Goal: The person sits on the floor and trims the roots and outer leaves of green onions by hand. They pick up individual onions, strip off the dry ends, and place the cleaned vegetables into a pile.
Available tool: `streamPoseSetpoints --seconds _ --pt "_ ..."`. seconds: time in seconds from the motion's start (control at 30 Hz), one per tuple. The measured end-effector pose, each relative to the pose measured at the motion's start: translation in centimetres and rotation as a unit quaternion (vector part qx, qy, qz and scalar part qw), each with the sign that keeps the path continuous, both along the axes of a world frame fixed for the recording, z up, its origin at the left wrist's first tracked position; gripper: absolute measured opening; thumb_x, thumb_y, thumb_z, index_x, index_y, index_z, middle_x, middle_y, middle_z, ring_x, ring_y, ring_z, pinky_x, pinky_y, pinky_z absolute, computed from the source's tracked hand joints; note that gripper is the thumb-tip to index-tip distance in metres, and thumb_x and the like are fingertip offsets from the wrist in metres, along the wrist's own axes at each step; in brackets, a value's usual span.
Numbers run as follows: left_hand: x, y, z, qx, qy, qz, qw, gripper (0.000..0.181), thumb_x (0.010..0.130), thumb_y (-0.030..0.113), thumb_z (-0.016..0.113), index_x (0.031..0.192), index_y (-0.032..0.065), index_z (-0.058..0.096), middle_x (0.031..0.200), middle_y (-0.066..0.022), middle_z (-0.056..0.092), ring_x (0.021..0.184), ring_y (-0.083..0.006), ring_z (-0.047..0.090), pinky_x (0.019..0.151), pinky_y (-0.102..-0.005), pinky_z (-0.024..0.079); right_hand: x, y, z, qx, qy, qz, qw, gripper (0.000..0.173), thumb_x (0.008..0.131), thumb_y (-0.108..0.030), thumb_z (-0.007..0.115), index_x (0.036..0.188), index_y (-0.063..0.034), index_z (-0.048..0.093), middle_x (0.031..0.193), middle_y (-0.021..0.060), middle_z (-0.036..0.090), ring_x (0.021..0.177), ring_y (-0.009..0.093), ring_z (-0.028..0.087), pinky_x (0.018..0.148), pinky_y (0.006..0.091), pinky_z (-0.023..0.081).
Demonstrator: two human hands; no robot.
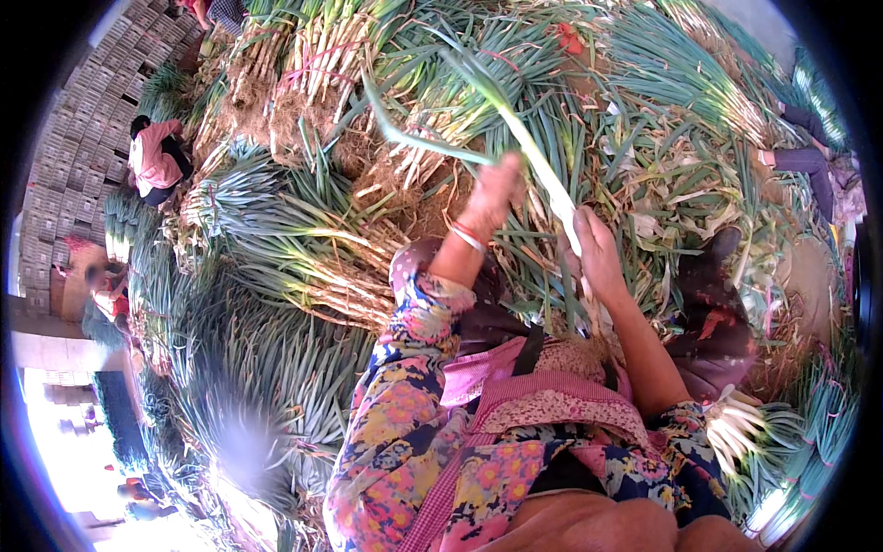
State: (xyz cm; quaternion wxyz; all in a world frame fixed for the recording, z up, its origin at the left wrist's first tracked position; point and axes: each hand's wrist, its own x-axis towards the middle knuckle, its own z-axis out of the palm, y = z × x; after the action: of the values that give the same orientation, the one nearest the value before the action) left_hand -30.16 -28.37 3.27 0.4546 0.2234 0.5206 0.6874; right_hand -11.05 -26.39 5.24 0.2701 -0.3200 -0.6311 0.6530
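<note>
My right hand (597, 254) grips the pale lower stem of a long green onion (530, 146), whose green leaves slant up and to the left. Its root end hangs down toward my lap. Blurred by motion, my left hand (498, 185) is closed on a loose, bent green leaf (421, 141), just left of the stem. Bands circle that wrist. Peeled leaves and husks (662, 207) lie in a heap beyond my right hand. Close to my right elbow sits a pile of cleaned white-stemmed green onions (735, 429).
Untrimmed green onions with dirty roots (345, 276) lie to my left. Tied bundles (324, 62) are stacked ahead. Banded bundles (821, 421) stand at far right. A person in pink (157, 157) crouches at left, near a wall of stacked boxes (76, 165); other people sit around the edges.
</note>
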Motion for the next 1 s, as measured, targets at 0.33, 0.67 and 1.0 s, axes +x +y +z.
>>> streamPoseSetpoints --seconds 0.33,0.67,1.0 --pt "7.1 -8.4 -5.6 -0.278 0.338 -0.347 0.829 0.057 0.080 0.056 0.053 0.089 0.0007 0.063 0.060 -0.0053 0.055 0.058 -0.0137 0.054 0.050 -0.0291 0.045 2.8 1.8 0.7 0.068 -0.032 -0.048 0.996 0.028 0.094 -0.027 0.040 0.095 -0.0023 0.053 0.058 0.0039 0.055 0.043 0.007 0.048 0.038 0.0228 0.035" --pt "7.9 -0.8 3.8 0.181 0.031 -0.019 0.983 0.023 0.093 0.028 0.045 0.084 0.0077 0.050 0.056 0.0020 0.043 0.042 -0.0040 0.036 0.036 -0.0171 0.029 4.7 -1.2 2.7 -0.023 0.084 -0.003 0.996 0.031 0.094 -0.026 0.038 0.088 -0.0005 0.054 0.055 0.0038 0.052 0.035 0.009 0.043 0.034 0.0215 0.033" --pt "10.0 -0.4 -0.5 0.064 -0.072 -0.085 0.992 0.017 0.087 0.024 0.050 0.087 0.0075 0.055 0.064 0.0021 0.052 0.051 -0.0090 0.048 0.043 -0.0224 0.039 5.5 -2.1 3.2 -0.032 0.074 0.053 0.995 0.030 0.094 -0.026 0.040 0.090 -0.0007 0.056 0.056 0.0041 0.051 0.035 0.009 0.043 0.033 0.0216 0.033"
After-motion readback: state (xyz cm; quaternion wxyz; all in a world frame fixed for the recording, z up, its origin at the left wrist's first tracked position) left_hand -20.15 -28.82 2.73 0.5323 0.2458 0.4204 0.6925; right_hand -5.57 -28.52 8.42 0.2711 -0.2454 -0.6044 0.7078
